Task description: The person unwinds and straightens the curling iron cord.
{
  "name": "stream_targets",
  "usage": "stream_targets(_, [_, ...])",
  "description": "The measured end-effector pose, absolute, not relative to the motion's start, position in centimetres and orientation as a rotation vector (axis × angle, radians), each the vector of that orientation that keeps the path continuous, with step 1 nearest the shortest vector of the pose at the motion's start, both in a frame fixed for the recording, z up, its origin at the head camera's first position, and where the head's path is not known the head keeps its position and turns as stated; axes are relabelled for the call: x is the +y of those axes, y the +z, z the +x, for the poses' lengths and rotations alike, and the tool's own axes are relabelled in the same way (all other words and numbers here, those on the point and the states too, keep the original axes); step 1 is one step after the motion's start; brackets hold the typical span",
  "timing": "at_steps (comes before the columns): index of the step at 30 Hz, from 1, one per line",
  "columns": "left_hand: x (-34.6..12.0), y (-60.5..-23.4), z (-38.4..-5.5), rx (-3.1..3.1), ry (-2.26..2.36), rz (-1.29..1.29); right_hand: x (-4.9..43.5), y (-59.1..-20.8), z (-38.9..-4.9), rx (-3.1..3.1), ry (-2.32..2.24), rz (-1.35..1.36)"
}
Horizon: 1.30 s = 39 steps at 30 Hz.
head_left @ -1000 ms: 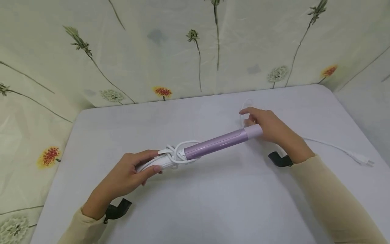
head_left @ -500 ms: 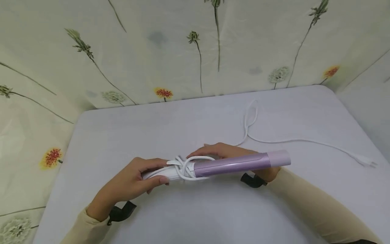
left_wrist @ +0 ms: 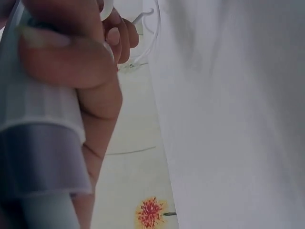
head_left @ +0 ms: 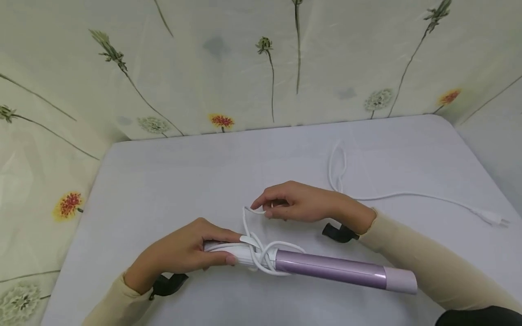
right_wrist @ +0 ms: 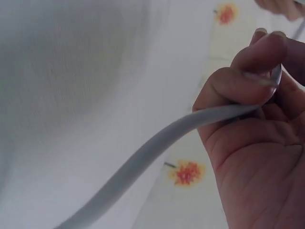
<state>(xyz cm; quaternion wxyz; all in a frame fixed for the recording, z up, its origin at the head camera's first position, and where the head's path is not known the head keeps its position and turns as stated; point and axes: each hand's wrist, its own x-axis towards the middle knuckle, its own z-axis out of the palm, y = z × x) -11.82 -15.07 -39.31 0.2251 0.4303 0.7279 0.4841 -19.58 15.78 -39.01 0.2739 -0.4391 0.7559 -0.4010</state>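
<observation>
My left hand (head_left: 191, 249) grips the white handle of a curling iron (head_left: 330, 269), whose shiny lilac barrel points right and toward me. In the left wrist view the thumb lies over the ribbed handle (left_wrist: 38, 105). White cord is wound in loops around the handle near the barrel. Behind the iron, my right hand (head_left: 302, 201) pinches a stretch of the cord (head_left: 246, 219) rising from those loops. Close up in the right wrist view, the cord (right_wrist: 157, 140) passes under the curled fingers and across the palm.
The cord's far part lies on the white table (head_left: 183, 176), with a narrow loop (head_left: 337, 167) at the back and a two-pin plug (head_left: 493, 218) at the right. A flower-printed curtain (head_left: 183, 68) stands along the back and left. Black wrist mounts (head_left: 169, 284) sit under both wrists.
My right hand came left from the barrel tip to the wound cord and now pinches it. The iron has swung so its barrel tip is lower and nearer to me.
</observation>
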Motion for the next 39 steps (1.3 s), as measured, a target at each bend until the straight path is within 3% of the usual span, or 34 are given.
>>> stream_targets(9, [-13.3,-39.5,-12.1,1.940,1.189,1.336,14.2,-38.1,-17.8,1.962,-1.059,-1.331])
stream_targets(13, [-12.8,-39.4,-11.8,1.947,1.158,1.359,13.7,-37.8,-17.5,1.948,-1.004,-1.272])
stream_targets(17, [-12.8,-39.1,-11.5,1.968,1.126,1.333,14.2,-37.4,-18.1,1.945,-0.975,-1.175])
stream_targets(23, [-12.9,-38.7,-11.2,2.003,1.093,1.298,13.7,-37.9,-19.0,2.021,-1.004,-1.282])
stream_targets(32, [-12.7,-39.7,-11.4,2.072,1.061,1.249,11.6,-37.4,-16.8,2.066,-1.126,-1.349])
stream_targets(39, [-14.2,-40.1,-11.9,2.141,1.095,1.157,13.8,-35.0,-16.6,2.182,-1.174,-1.345])
